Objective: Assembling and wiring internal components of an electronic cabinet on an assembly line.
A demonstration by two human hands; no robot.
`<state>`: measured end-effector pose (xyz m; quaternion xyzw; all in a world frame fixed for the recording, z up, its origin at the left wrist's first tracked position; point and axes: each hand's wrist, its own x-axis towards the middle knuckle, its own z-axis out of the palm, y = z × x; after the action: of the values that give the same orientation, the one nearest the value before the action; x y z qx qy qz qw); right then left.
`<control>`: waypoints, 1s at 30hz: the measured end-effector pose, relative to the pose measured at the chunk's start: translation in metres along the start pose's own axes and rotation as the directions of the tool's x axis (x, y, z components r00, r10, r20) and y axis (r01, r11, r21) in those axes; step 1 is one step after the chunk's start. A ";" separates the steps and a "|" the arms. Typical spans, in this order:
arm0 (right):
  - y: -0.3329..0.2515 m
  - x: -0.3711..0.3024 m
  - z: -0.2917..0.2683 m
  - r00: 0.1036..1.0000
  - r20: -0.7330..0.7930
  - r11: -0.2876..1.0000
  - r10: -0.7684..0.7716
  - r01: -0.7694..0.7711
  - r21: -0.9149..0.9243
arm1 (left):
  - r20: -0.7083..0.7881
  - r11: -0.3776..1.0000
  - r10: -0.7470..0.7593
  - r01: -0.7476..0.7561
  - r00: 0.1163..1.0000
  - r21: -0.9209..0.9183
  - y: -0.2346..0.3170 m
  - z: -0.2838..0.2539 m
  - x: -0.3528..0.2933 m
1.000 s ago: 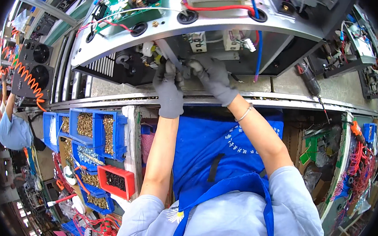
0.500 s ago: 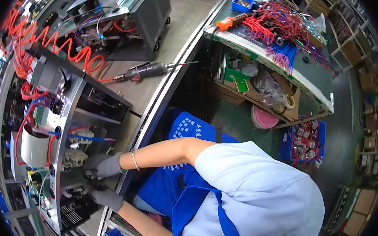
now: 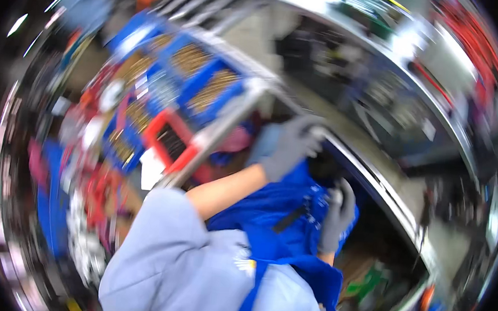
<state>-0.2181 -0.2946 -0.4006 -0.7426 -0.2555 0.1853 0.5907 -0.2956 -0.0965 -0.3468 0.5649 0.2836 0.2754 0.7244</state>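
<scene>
My left hand (image 3: 292, 147), in a grey glove, is raised over my blue apron (image 3: 293, 185), close to the corner of a metal rail (image 3: 272, 87). Its fingers are loosely bent and apart; I make out nothing held, though motion smears the fingertips. My right hand (image 3: 338, 215), also gloved in grey, is at the right side of the apron with its fingers pointing up and spaced apart. No held thing shows there either. Blue bins (image 3: 210, 88) of small brass-coloured parts stand beyond my left hand, beside a red-framed tray or box (image 3: 171, 140).
Bundled red wires and white parts (image 3: 96, 202) lie at the left. A long metal edge (image 3: 380, 192) runs diagonally down the right, with a grey metal cabinet (image 3: 404, 109) beyond it. Another person (image 3: 85, 2) is at the upper left. Much of the view is blurred.
The view has swung left, bringing in the bins. Both hands have come away from the open metal unit and its white fittings and are now in front of my apron.
</scene>
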 end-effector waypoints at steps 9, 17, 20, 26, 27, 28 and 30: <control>-0.021 -0.015 0.017 0.949 0.316 0.998 -0.003 -0.020 0.068 | -0.288 0.976 0.212 -0.186 0.934 0.117 0.043 -0.058 -0.084; -0.036 0.008 -0.001 0.903 0.244 0.926 -0.354 0.375 -0.043 | -0.281 0.972 0.174 -0.119 0.944 0.201 0.061 -0.051 -0.081; -0.051 0.005 -0.020 0.927 0.230 0.943 -0.296 0.322 -0.084 | -0.298 0.967 0.217 -0.162 0.929 0.199 0.075 -0.048 -0.068; -0.079 0.007 -0.079 0.926 -0.037 0.901 -0.377 0.357 -0.247 | -0.095 0.869 0.485 -0.467 0.869 0.165 0.164 -0.018 -0.011; -0.090 0.010 -0.092 0.907 -0.083 0.876 -0.413 0.371 -0.308 | -0.052 0.808 0.574 -0.554 0.818 0.198 0.182 -0.017 -0.003; -0.104 0.013 -0.109 0.909 -0.093 0.856 -0.407 0.343 -0.386 | 0.005 0.759 0.612 -0.589 0.791 0.278 0.205 -0.018 0.004; -0.132 0.024 -0.136 0.769 -0.268 0.757 -0.580 0.388 -0.525 | 0.128 0.596 0.687 -0.655 0.715 0.463 0.242 -0.017 0.031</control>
<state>-0.1414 -0.3642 -0.2393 -0.7831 -0.3465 -0.2031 0.4749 -0.3054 -0.0118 -0.1170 0.7803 0.1319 0.4665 0.3952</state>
